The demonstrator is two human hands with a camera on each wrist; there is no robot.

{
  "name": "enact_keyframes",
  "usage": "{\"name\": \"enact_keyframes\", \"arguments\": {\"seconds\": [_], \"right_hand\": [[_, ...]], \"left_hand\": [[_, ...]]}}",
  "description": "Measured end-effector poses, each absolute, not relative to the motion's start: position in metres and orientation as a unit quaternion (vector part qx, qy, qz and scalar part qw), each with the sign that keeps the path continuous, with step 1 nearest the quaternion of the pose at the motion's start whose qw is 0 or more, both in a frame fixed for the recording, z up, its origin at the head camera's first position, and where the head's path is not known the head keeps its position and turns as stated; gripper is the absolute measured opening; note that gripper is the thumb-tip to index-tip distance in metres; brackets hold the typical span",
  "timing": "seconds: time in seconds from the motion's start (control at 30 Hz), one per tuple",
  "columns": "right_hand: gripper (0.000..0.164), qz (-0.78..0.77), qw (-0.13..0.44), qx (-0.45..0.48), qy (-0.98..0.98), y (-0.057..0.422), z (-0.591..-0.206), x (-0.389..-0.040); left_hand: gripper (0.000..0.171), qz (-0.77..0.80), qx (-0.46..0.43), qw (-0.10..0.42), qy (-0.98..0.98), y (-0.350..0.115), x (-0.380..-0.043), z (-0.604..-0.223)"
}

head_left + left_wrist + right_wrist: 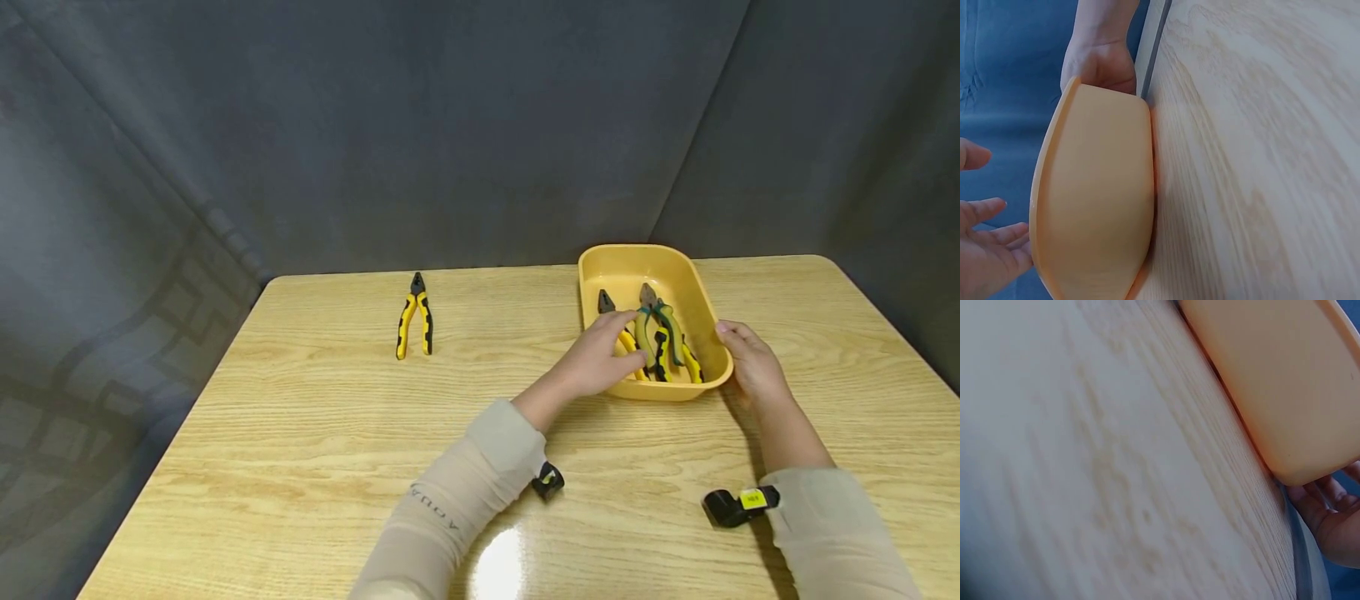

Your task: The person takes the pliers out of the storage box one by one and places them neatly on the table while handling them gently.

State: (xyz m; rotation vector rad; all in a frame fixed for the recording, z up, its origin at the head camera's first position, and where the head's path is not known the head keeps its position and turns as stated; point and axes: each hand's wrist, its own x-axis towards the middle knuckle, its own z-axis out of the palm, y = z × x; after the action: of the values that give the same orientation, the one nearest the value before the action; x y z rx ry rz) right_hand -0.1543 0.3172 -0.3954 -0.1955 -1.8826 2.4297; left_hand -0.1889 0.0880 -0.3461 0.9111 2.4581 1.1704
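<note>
A yellow plastic bin (701, 312) stands on the table with pliers in it. Among them are a pair with green-and-yellow handles (677, 342) and a pair with a black head (606, 302), partly hidden by my left hand (600, 354). That hand reaches over the bin's near left side, fingers extended, thumb apart, and holds nothing. At the right side, my right hand (757, 367) grips the bin near its rim; its bent fingers (1329, 494) touch the lower wall in the right wrist view. Yellow-and-black pliers (414, 317) lie on the table left of the bin, handles spread.
The wood-grain table (315, 433) has its far edge just behind the bin. A dark grey curtain (465, 133) hangs beyond it. Black wrist cameras (548, 482) are strapped at both sleeves.
</note>
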Motion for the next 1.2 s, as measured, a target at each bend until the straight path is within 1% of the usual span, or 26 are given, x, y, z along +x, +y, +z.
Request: {"name": "enact_keyframes", "arguments": {"seconds": [0.47,0.77,1.2], "right_hand": [[0.01,0.776,0.033,-0.072,-0.626,0.318,-0.395,-0.154],[0.008,0.783,0.036,-0.084,-0.615,0.318,-0.395,-0.155],[0.01,0.799,0.029,-0.071,-0.597,0.318,-0.397,-0.156]], "left_hand": [[0.056,0.399,0.304,0.131,0.855,0.1,-0.191,-0.347],[0.055,0.384,0.312,0.124,0.86,0.107,-0.193,-0.349],[0.053,0.363,0.304,0.139,0.87,0.117,-0.196,-0.348]]}}
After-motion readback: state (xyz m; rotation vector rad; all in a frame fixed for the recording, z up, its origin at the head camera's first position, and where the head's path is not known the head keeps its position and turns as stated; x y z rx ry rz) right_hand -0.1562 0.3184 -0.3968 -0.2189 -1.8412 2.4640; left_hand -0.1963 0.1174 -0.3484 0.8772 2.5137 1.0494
